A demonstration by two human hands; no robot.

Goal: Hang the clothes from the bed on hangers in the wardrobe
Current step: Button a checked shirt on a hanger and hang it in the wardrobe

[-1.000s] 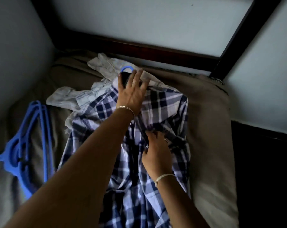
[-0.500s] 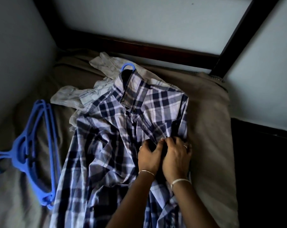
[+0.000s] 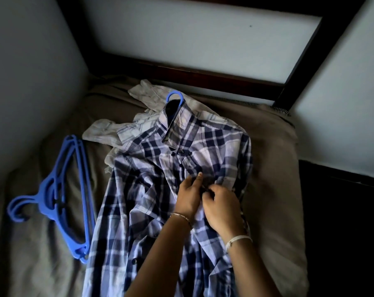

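Head view: a blue-and-white plaid shirt [image 3: 151, 189] lies front-up along the middle of the bed [image 3: 274, 179], its collar toward the far edge. A blue hanger [image 3: 174, 93] shows its hook at the collar. The left hand [image 3: 189, 196] and right hand [image 3: 221, 206] meet at the button placket, fingers curled and pinching the fabric. A pale shirt [image 3: 108, 129] lies under the collar end. Spare blue hangers [image 3: 53, 187] lie near the left edge.

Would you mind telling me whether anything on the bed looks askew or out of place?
Nothing is damaged. The plaid shirt lies rumpled, its front bunched where the left hand and right hand pinch it; a pale shirt is crumpled beneath its collar end. A blue hanger hook pokes from the collar.
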